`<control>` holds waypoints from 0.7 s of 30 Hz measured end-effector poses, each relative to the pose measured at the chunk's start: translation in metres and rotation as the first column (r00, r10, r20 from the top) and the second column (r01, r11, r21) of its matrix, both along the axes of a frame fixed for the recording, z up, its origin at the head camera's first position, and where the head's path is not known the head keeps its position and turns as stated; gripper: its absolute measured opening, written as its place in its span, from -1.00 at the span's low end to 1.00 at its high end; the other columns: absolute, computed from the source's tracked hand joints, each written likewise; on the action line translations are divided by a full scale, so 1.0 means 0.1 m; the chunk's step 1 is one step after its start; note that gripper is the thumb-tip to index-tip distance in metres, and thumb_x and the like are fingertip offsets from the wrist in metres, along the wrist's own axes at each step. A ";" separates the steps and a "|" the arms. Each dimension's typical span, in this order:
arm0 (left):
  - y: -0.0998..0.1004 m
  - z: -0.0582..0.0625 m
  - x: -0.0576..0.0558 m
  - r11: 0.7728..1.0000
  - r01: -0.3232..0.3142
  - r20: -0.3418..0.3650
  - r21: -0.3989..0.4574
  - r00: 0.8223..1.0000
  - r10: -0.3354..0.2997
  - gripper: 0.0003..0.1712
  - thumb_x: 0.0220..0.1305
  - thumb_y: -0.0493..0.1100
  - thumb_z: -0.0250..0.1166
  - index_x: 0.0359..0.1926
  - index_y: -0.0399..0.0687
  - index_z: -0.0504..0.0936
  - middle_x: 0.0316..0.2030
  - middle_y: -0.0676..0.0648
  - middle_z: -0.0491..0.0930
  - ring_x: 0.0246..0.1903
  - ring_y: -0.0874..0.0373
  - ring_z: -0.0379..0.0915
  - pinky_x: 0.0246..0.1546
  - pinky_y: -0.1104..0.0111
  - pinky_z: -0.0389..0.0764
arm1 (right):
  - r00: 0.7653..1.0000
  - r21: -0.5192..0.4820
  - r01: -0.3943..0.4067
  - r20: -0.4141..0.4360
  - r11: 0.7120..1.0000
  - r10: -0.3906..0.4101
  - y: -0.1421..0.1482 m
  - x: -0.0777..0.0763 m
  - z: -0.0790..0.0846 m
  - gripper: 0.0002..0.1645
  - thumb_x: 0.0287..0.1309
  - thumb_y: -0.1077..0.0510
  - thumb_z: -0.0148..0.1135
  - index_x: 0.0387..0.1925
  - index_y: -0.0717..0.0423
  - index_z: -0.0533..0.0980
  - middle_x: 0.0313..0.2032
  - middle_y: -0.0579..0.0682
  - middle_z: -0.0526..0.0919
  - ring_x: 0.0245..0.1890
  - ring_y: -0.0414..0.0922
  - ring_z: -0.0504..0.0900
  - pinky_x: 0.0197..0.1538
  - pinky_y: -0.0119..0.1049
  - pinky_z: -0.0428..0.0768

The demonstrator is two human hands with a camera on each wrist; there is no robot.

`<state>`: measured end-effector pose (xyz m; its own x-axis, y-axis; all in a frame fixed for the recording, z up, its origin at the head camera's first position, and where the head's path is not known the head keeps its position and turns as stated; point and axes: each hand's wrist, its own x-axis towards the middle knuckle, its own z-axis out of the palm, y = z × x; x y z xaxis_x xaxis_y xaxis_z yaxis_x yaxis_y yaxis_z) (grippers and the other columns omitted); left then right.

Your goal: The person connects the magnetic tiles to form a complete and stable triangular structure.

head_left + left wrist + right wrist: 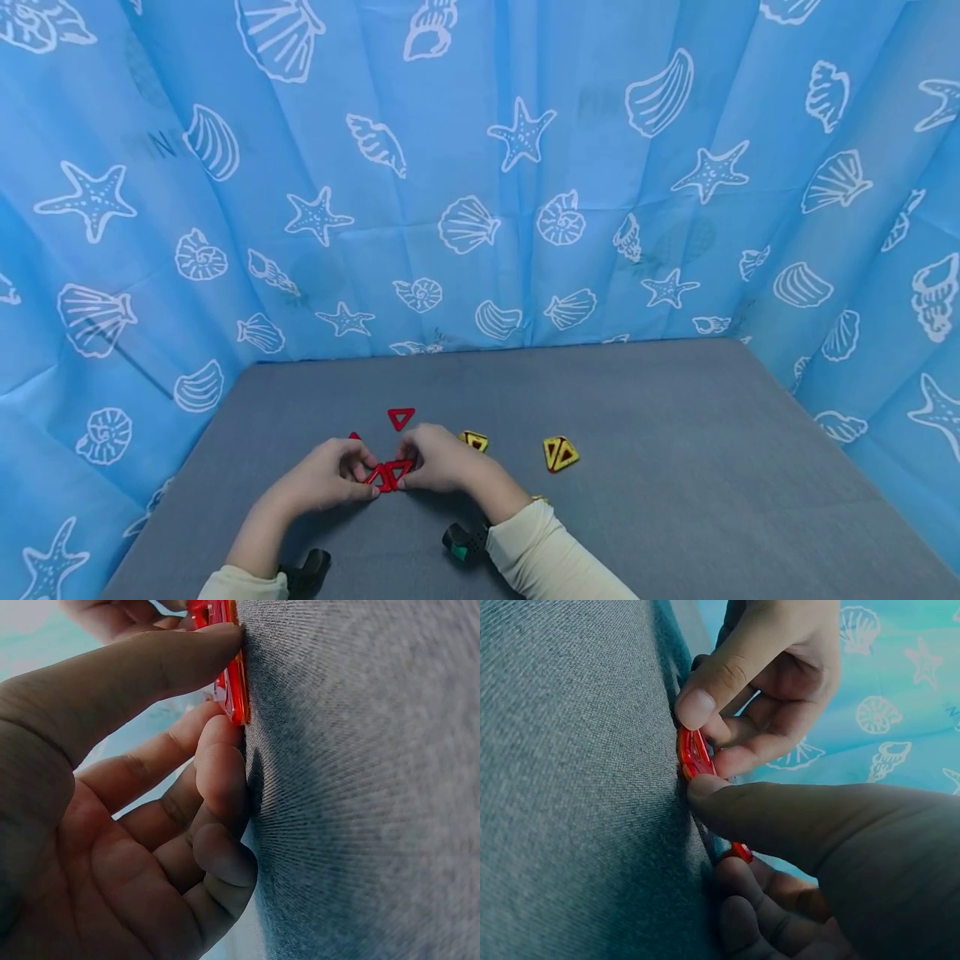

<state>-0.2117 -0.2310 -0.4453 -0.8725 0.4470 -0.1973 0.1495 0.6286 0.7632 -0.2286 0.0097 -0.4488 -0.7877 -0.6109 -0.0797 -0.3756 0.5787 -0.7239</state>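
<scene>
Two red triangle tiles with open centres lie side by side on the grey table, their edges meeting. My left hand (pixel 322 477) pinches the left red tile (pixel 386 481) between thumb and fingers. On the other side, my right hand (pixel 442 460) grips the right red tile (pixel 402 463) by its outer edge. In the left wrist view, the thumb presses along the red tile (pixel 237 694), low against the cloth. The right wrist view has both thumbs close together at the red tile (pixel 692 754); fingers hide part of it.
Beyond the hands lies a loose red triangle (pixel 401 411), and another red piece (pixel 355 435) peeks out behind my left hand. A yellow piece (pixel 476 437) sits partly behind my right hand. Yellow triangles (pixel 555 443) lie farther right. A patterned blue curtain (pixel 465 167) borders the table (pixel 675 500).
</scene>
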 end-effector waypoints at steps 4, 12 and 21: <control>-0.01 -0.01 -0.01 1.000 0.001 0.004 0.007 1.000 -0.001 -0.63 0.17 -0.20 0.59 -0.07 -0.24 0.66 -0.37 -0.05 0.58 -0.38 0.07 0.50 -0.44 0.35 0.54 | 1.000 -0.039 0.005 0.022 0.999 -0.004 0.00 0.00 0.01 -0.71 0.24 0.17 0.54 -0.04 0.08 0.67 -0.24 -0.15 0.67 -0.33 -0.31 0.55 -0.21 -0.42 0.57; -0.01 -0.02 -0.01 1.000 -0.010 0.004 -0.001 1.000 0.010 -0.62 0.16 -0.19 0.60 -0.06 -0.23 0.67 -0.37 -0.06 0.61 -0.38 0.07 0.51 -0.45 0.33 0.53 | 0.993 -0.219 0.014 0.114 0.976 0.012 -0.04 -0.01 -0.01 -0.80 0.31 0.26 0.45 -0.05 0.19 0.73 -0.39 -0.19 0.66 -0.45 -0.32 0.58 -0.36 -0.45 0.57; -0.13 0.06 -0.02 1.000 -0.017 -0.025 0.019 1.000 0.017 -0.64 0.26 -0.15 0.54 -0.04 -0.28 0.67 -0.36 -0.07 0.62 -0.43 0.10 0.54 -0.47 0.31 0.60 | 0.992 -0.244 0.015 0.127 0.970 0.016 -0.04 0.00 -0.01 -0.81 0.32 0.25 0.45 -0.06 0.19 0.73 -0.39 -0.18 0.66 -0.49 -0.31 0.58 -0.38 -0.44 0.58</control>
